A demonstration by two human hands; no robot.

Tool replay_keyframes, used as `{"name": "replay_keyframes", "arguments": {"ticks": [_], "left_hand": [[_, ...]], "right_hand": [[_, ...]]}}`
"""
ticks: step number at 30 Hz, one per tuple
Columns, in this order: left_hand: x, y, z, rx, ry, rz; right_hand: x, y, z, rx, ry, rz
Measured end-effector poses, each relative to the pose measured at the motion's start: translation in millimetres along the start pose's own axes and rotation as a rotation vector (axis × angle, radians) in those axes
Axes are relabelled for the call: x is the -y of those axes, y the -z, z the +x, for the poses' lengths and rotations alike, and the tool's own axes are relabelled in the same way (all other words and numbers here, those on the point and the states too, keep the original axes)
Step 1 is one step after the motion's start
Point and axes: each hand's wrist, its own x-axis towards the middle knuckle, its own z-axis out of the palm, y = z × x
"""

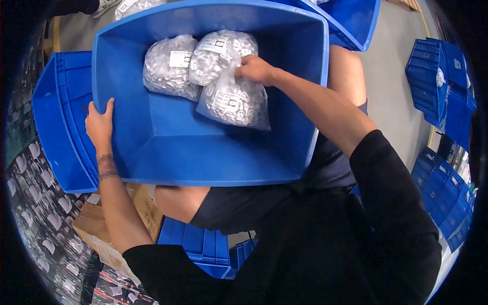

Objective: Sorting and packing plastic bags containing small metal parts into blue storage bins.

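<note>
A large blue plastic bin (213, 161) lies before me, its inside facing up. My left hand (99, 124) grips the bin's left rim, thumb inside and fingers over the outer side. With my right hand (255, 70) I pinch the gathered neck of a clear plastic bag (236, 104) full of small white ring-like parts, with a white label on its front. Two similar labelled bags, one in the middle (216, 53) and one at the left (171, 66), sit against it toward the far side of the bin. Part of the middle bag is hidden behind the held one.
Another blue bin (66, 122) stands at the left, and one more (351, 20) at the far right. A cardboard box (137, 213) is by my left forearm. Stacked blue bins (442, 86) line the right side. Beyond the bin's far edge lies another clear bag (136, 7).
</note>
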Motion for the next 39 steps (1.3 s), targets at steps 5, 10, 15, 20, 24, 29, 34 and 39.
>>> {"name": "replay_keyframes", "arguments": {"ticks": [5,10,15,20,24,29,34,39], "left_hand": [[0.6,1.8,2.2,-0.017,0.013,0.013],[-10.2,9.5,1.2,0.027,0.017,-0.009],[-11.7,11.9,1.4,0.028,0.022,-0.048],[-8.0,9.5,-2.0,0.007,0.019,-0.023],[-4.8,5.4,-1.0,-0.006,0.008,-0.002],[-7.8,11.5,-1.5,0.011,0.0,-0.018],[-17.8,8.5,4.4,0.029,0.013,-0.025],[-10.8,20.0,-0.2,0.009,0.018,0.008]], "right_hand": [[3.8,4.6,0.2,0.037,-0.019,-0.009],[-11.3,-0.4,5.9,0.049,0.037,-0.044],[-15.4,-6.0,-1.3,0.095,0.166,-0.301],[-5.1,-35.2,-43.9,0.313,0.423,-0.792],[6.8,-35.3,-67.2,0.39,0.493,-0.881],[5.8,-36.6,-67.4,0.389,0.542,-0.939],[5.4,-23.2,-69.1,0.345,0.672,-0.976],[19.8,-24.8,-69.1,0.372,0.679,-0.964]]}}
